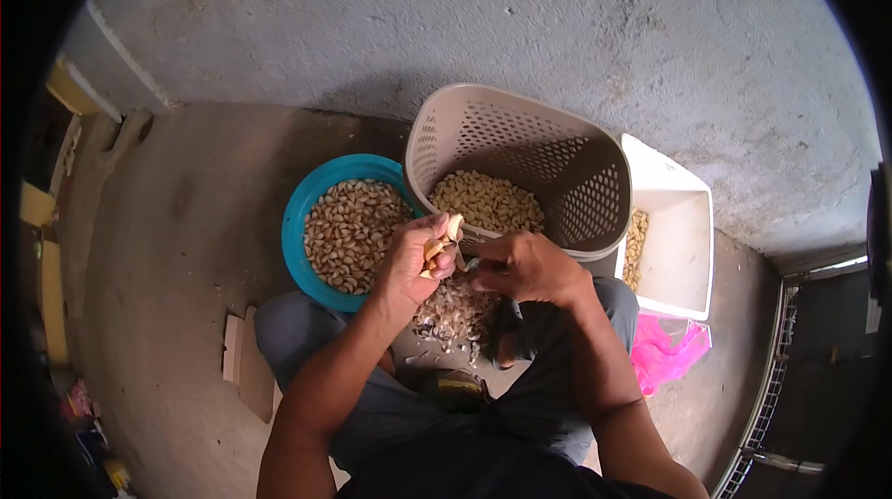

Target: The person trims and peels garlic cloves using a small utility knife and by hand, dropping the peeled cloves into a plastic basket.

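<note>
Several garlic cloves (pixel 432 251) are held in my left hand (pixel 415 257), one pale clove sticking up between thumb and finger. Close beside it on the right, my right hand (pixel 530 267) has its fingers bent together around something too small to make out, perhaps a bit of peel. Left of my hands is a teal basin (pixel 294 237) of unpeeled cloves (pixel 348 234). Beyond my hands stands a beige perforated basket (pixel 595 183) with pale peeled cloves (pixel 488 200) at its bottom. Below my hands, a heap of skins (pixel 452 315) lies on the floor between my legs.
A white foam box (pixel 676 257) with more cloves (pixel 636 248) stands right of the basket. Pink plastic (pixel 667 355) lies on the floor before it. A flat piece of cardboard (pixel 253 369) is by my left knee. A grey wall (pixel 520 16) rises behind the containers.
</note>
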Motion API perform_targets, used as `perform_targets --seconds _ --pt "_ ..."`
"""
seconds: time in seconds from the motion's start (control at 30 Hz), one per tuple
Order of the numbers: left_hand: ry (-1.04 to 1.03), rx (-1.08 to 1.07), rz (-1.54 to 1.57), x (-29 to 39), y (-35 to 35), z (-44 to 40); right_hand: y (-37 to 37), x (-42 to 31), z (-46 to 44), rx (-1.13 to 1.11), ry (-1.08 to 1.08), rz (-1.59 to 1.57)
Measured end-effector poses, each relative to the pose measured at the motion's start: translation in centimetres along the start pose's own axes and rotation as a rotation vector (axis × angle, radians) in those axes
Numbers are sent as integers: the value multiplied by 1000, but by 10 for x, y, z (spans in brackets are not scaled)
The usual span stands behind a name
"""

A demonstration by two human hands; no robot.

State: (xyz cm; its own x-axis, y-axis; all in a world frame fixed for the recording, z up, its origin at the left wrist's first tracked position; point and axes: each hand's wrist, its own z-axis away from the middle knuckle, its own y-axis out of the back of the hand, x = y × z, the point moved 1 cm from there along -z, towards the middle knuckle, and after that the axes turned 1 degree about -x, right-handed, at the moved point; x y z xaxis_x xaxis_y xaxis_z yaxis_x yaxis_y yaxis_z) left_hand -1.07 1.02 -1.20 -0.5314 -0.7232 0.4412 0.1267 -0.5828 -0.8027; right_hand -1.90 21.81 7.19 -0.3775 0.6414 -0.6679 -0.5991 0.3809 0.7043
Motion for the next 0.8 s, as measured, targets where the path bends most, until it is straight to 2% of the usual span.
perform_targets --seconds 0.07,0.17,0.2,0.3,0.43,0.53,0.63,0.73,0.8 --pt "26 -64 -7 3 0 -1 8 7 1 -42 -72 -160" --pt "58 -141 -101 2 -4 2 8 19 -5 291 3 -394" --pt "71 -131 -106 1 -8 4 -3 33 -13 371 96 -481" --pt "99 -105 -132 -8 -11 4 -18 29 -25 341 231 -635" --pt "89 -140 -171 -13 -11 4 -14 34 -21 274 11 -652" --pt "79 -52 -231 -11 -19 9 -5 33 -17 337 -103 -698" --pt "11 -35 -300 -10 -23 11 -17 39 -25 548 -17 -588" --pt "-43 -5 -326 -12 -20 10 -20 30 -23 588 21 -425" --pt "-53 17 -317 -13 -19 12 -20 18 -22 624 33 -422"
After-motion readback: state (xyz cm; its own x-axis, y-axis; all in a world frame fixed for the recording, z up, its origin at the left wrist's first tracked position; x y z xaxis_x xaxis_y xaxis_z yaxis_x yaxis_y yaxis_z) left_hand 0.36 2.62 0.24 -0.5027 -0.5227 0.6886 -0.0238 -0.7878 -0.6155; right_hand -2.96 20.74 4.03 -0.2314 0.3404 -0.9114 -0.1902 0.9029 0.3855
